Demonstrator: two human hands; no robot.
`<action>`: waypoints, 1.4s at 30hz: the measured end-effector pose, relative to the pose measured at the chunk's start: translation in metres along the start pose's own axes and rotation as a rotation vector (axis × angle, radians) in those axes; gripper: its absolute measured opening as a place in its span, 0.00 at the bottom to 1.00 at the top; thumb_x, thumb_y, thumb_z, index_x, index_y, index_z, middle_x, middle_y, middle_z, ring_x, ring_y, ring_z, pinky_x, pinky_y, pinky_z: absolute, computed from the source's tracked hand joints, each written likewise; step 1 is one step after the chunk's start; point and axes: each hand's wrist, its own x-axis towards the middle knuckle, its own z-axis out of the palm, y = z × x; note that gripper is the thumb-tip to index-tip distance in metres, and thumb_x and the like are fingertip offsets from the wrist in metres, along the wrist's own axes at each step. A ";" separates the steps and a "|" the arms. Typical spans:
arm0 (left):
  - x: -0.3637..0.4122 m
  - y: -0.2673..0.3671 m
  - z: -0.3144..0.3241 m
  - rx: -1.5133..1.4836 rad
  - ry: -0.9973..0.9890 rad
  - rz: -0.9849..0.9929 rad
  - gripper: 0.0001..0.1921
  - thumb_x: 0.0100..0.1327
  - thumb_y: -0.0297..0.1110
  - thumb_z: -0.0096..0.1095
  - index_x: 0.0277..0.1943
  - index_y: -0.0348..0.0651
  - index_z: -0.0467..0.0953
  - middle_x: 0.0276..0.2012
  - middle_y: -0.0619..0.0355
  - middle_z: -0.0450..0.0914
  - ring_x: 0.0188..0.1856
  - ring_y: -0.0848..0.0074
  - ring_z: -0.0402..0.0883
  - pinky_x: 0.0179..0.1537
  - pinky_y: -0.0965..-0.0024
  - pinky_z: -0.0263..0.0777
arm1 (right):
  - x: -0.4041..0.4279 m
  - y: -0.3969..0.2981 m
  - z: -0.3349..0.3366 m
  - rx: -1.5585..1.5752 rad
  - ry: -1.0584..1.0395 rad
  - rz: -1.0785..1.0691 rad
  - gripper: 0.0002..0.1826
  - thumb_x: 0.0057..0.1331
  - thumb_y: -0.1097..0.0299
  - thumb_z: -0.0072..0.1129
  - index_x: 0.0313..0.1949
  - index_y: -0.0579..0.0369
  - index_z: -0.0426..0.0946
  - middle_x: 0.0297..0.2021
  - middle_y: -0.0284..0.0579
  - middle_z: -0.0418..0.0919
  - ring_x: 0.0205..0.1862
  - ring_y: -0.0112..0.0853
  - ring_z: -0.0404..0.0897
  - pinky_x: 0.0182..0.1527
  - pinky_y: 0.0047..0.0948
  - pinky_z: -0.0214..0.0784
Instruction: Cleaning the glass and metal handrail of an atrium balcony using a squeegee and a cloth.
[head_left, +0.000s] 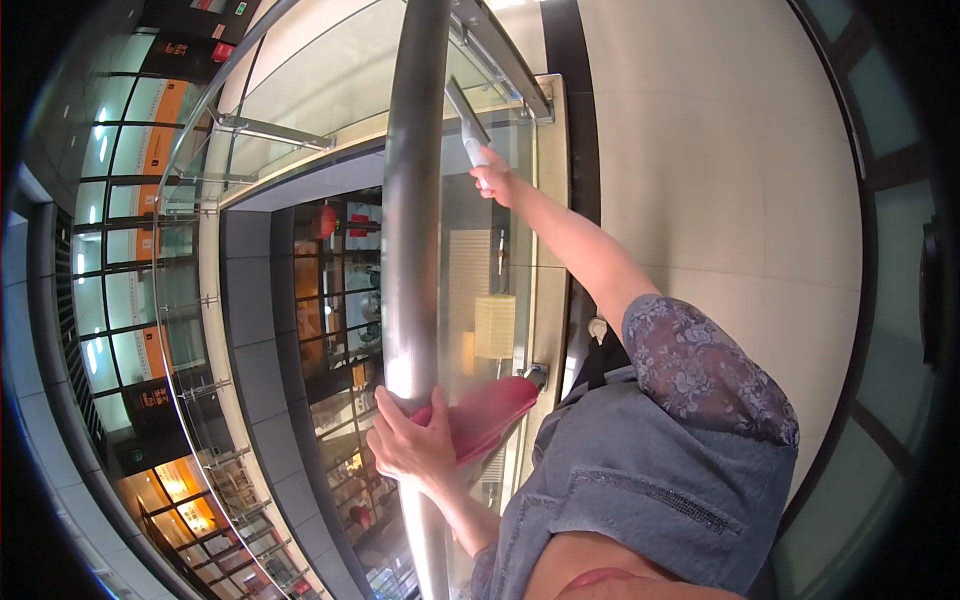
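My left hand is wrapped over a thick metal handrail and presses a red cloth to it. The cloth hangs from the hand toward the right, in front of the glass. Farther up, my right hand grips the handle of a white tool with a long straight blade, which looks like a window squeegee. Its blade is on the near side of a clear glass railing panel; the far end meets the rail's edge in view. I cannot tell whether the blade touches the glass.
Metal brackets hold the glass along a pale ledge. Beige floor tiles with a dark border strip lie to the right. Beyond the rail is an open drop to lower shopfronts, with a curved glass balustrade opposite.
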 end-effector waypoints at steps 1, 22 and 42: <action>-0.001 0.000 0.000 -0.001 0.005 -0.001 0.30 0.43 0.55 0.63 0.42 0.39 0.72 0.25 0.55 0.75 0.26 0.65 0.74 0.26 0.65 0.67 | 0.000 0.004 0.002 0.000 -0.002 -0.004 0.32 0.53 0.71 0.49 0.57 0.50 0.50 0.24 0.35 0.61 0.22 0.21 0.62 0.15 0.15 0.52; 0.110 0.102 0.029 0.180 0.059 -0.007 0.31 0.40 0.59 0.63 0.40 0.40 0.71 0.21 0.59 0.69 0.23 0.70 0.71 0.19 0.69 0.66 | 0.073 -0.071 0.014 0.055 -0.015 0.199 0.30 0.48 0.83 0.47 0.52 0.50 0.53 0.21 0.41 0.64 0.15 0.24 0.64 0.10 0.21 0.52; 0.148 0.140 0.020 0.209 0.012 -0.065 0.30 0.45 0.61 0.58 0.36 0.40 0.72 0.21 0.57 0.72 0.23 0.66 0.72 0.22 0.66 0.65 | 0.014 -0.060 0.027 -0.874 0.027 -0.471 0.42 0.47 0.78 0.45 0.62 0.56 0.38 0.47 0.54 0.66 0.28 0.34 0.74 0.28 0.27 0.69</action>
